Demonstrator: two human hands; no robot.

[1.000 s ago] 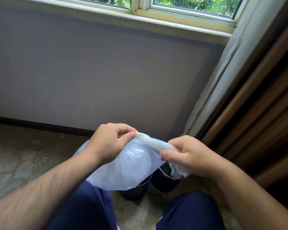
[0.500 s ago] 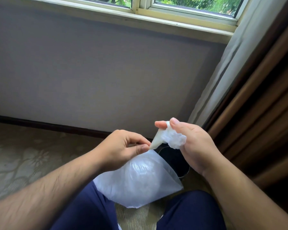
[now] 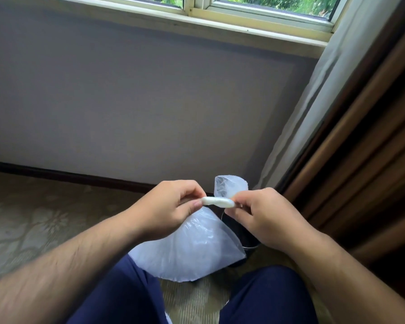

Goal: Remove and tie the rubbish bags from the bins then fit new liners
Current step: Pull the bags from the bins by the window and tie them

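Observation:
A translucent white rubbish bag (image 3: 192, 249) hangs between my knees, its neck twisted into a tight white rope (image 3: 218, 202). My left hand (image 3: 166, 211) pinches the left end of that rope between thumb and fingers. My right hand (image 3: 262, 218) pinches the right end, and the bag's loose mouth (image 3: 230, 185) sticks up behind it. A dark round bin (image 3: 243, 237) stands on the floor behind the bag, mostly hidden by the bag and my right hand.
A grey wall (image 3: 150, 101) with a dark skirting board (image 3: 68, 175) is straight ahead under a window sill (image 3: 197, 22). A pale curtain (image 3: 313, 94) and brown drapes (image 3: 372, 136) hang at the right. Patterned carpet (image 3: 33, 218) covers the floor.
My right hand came down from above the bag's neck to the level of my left hand. The twisted neck now lies stretched flat between both hands, with the loose end flipped up behind.

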